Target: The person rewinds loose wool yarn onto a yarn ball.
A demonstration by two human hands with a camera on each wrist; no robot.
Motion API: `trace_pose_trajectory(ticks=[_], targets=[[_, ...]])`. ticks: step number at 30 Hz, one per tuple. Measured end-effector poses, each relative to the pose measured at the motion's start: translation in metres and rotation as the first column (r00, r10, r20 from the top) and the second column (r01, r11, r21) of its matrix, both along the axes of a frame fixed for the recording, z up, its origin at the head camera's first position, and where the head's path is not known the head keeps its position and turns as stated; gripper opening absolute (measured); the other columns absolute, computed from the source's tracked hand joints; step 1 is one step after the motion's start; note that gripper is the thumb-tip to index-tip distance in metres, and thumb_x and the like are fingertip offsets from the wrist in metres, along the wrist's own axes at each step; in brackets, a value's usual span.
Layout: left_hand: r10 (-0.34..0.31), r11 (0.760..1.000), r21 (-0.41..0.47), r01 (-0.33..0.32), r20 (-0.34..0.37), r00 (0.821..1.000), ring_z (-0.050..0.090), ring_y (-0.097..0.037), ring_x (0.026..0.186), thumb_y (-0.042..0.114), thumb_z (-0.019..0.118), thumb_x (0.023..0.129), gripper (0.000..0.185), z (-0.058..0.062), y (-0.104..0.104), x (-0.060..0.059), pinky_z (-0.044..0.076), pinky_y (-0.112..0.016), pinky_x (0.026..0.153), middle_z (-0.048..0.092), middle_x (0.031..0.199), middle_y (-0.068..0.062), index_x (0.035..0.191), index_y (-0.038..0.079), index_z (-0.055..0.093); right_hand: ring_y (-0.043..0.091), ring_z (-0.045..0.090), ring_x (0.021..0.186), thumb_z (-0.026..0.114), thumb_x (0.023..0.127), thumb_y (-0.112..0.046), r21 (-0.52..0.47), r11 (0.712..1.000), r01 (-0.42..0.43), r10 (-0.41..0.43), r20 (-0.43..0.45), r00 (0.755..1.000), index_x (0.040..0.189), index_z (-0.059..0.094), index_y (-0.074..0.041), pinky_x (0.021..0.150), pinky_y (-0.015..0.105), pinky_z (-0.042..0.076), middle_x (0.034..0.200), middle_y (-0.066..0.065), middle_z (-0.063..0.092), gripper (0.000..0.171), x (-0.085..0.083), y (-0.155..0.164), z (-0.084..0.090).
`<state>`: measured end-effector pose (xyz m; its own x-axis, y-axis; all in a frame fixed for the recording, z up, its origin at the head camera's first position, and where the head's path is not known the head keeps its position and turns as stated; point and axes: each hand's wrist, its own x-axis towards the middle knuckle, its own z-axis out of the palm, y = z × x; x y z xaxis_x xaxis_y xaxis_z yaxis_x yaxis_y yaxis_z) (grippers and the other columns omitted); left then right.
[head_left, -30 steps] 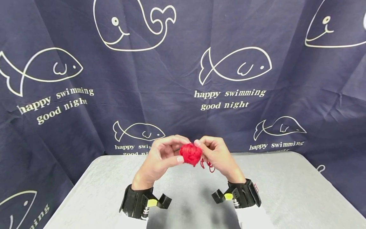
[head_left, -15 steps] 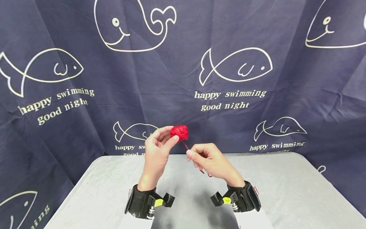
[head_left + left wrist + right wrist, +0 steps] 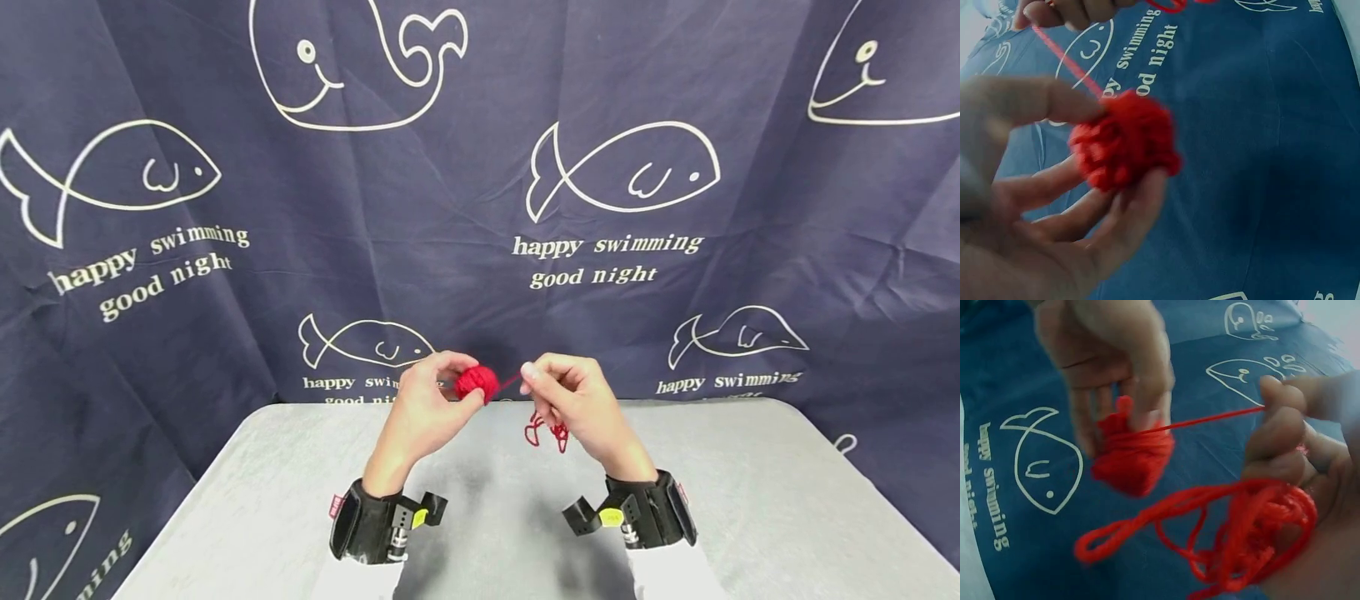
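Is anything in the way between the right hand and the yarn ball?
Nothing visible: only a taut red strand spans the open gap from the right hand to the yarn ball held by the left hand.

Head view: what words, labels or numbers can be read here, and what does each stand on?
"happy swimming good night": printed in white under the fish drawings on the dark blue backdrop cloth, clearest at centre and at left.
"happy swimming": the lower prints are cut off by the table.
Wrist straps: small yellow and red tags, too small to read.
Red yarn ball: no text.
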<state>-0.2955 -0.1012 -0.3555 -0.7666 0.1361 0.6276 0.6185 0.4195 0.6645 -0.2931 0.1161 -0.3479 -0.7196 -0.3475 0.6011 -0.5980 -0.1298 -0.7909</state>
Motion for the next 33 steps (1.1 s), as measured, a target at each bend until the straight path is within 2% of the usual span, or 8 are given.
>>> trace_pose_trajectory(ticks=[4,7,12,16,20,25,30,33], targets=[[-0.108,0.974,-0.184,0.131,0.131,0.986,0.067,-0.01,0.078,0.004,0.076,0.075,0.023,0.002,-0.005,0.003,0.057,-0.029,0.069,0.07,0.086,0.005,0.097,0.011,0.073,0.007,0.041,0.045,0.055,0.104,-0.009,-0.195,0.981,-0.016,0.034,0.093,0.995,0.079,0.064,-0.006,0.037,0.023,0.027,0.057,-0.002,0.046,0.026,-0.002,0.002,-0.001],[-0.299,0.909,-0.224,0.35,0.235,0.925,0.066,-0.012,0.081,0.002,0.075,0.077,0.024,0.002,-0.01,0.003,0.059,-0.029,0.07,0.07,0.087,0.005,0.099,0.011,0.073,0.007,0.041,0.045,0.054,0.105,-0.011,-0.333,0.943,-0.012,0.064,0.143,0.988,0.078,0.064,-0.008,0.038,0.025,0.021,0.059,-0.003,0.044,0.029,-0.004,0.004,-0.001],[-0.643,0.718,-0.078,0.692,0.309,0.701,0.066,-0.017,0.09,-0.007,0.072,0.079,0.028,0.003,-0.015,0.005,0.062,-0.039,0.077,0.07,0.096,-0.006,0.105,0.002,0.07,0.006,0.041,0.043,0.059,0.104,-0.015,-0.385,0.915,0.125,-0.04,0.222,0.974,0.077,0.065,-0.009,0.038,0.02,0.024,0.058,-0.002,0.047,0.028,-0.009,0.007,-0.002],[-0.828,0.548,0.117,0.828,0.214,0.518,0.063,-0.021,0.097,-0.008,0.071,0.083,0.03,0.009,-0.019,0.01,0.061,-0.045,0.082,0.066,0.106,-0.015,0.112,-0.003,0.067,0.005,0.044,0.045,0.068,0.098,-0.013,-0.223,0.942,0.249,-0.196,0.234,0.952,0.083,0.072,-0.005,0.04,0.015,0.032,0.062,-0.001,0.059,0.018,-0.014,0.009,-0.006],[-0.899,0.411,0.312,0.857,-0.018,0.437,0.065,-0.021,0.102,-0.006,0.067,0.087,0.031,0.014,-0.022,0.011,0.06,-0.036,0.084,0.065,0.114,-0.011,0.117,0.0,0.067,0.008,0.046,0.047,0.073,0.093,-0.006,-0.048,0.975,0.219,-0.207,0.185,0.961,0.095,0.073,0.006,0.041,0.017,0.032,0.071,0.002,0.069,0.012,-0.019,0.01,-0.009],[-0.816,0.263,0.619,0.74,-0.266,0.513,0.068,-0.023,0.102,-0.011,0.043,0.086,0.043,0.018,-0.02,0.01,0.059,-0.031,0.084,0.069,0.113,-0.012,0.12,0.001,0.068,0.014,0.05,0.047,0.078,0.088,-0.003,0.106,0.986,0.131,-0.142,0.099,0.985,0.096,0.075,0.005,0.04,0.02,0.036,0.073,0.004,0.07,0.012,-0.02,0.008,-0.012],[-0.625,0.166,0.862,0.48,-0.284,0.727,0.069,-0.026,0.103,-0.009,0.044,0.093,0.031,0.022,-0.012,0.006,0.058,-0.033,0.091,0.067,0.115,-0.016,0.115,-0.002,0.065,0.018,0.049,0.043,0.08,0.086,-0.007,0.188,0.975,0.117,-0.123,0.02,0.992,0.093,0.079,-0.007,0.033,0.024,0.034,0.064,0.008,0.064,0.007,-0.015,0.002,-0.013],[-0.489,0.181,0.924,0.337,-0.212,0.846,0.069,-0.025,0.096,-0.01,0.055,0.093,0.022,0.023,-0.007,0.003,0.058,-0.035,0.091,0.064,0.116,-0.017,0.111,-0.004,0.066,0.017,0.047,0.039,0.082,0.085,-0.008,0.225,0.962,0.152,-0.145,-0.045,0.988,0.09,0.08,-0.013,0.031,0.023,0.031,0.059,0.005,0.061,0.007,-0.011,-0.004,-0.013]])
